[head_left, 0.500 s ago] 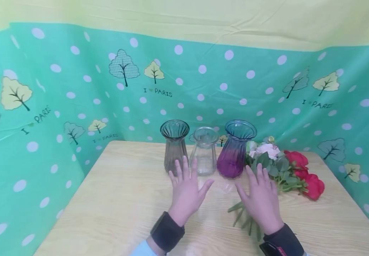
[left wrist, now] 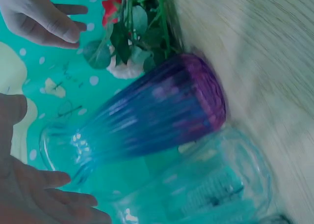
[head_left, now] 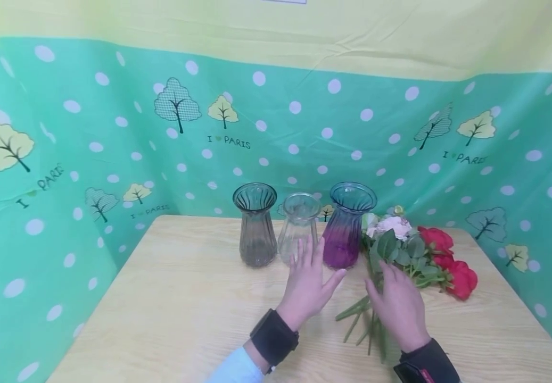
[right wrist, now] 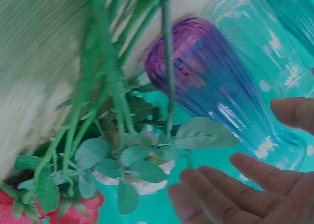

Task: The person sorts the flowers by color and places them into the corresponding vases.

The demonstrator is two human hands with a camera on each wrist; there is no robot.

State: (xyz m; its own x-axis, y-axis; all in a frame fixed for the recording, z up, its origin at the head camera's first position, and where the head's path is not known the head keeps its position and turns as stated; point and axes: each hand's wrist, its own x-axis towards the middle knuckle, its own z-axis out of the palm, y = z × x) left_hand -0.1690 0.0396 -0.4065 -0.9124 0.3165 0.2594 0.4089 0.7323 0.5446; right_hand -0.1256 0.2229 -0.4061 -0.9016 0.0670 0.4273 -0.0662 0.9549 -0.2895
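Three ribbed glass vases stand in a row: a grey one [head_left: 258, 239], a clear one [head_left: 299, 215] and a blue-and-purple one [head_left: 347, 234]. My left hand [head_left: 306, 292], fingers spread, hovers in front of the clear vase and holds nothing. Right of the vases lies a bunch of flowers, with a pale pink bloom [head_left: 393, 227], red blooms [head_left: 462, 279] and green stems [head_left: 354, 308] that point toward me. Above these stems is my right hand [head_left: 400, 308], its fingers loosely extended and holding nothing. In the right wrist view, leaves [right wrist: 206, 133] show near the fingertips.
A wooden table [head_left: 180, 308] carries everything. Behind it and along the sides hangs a green and yellow curtain [head_left: 304, 122] with dots and trees. Dark bands [head_left: 276, 338] wrap both wrists.
My left hand has moved right, from before the grey vase to before the clear one. The right hand's fingers are a little more bent over the stems. The head view has shifted slightly.
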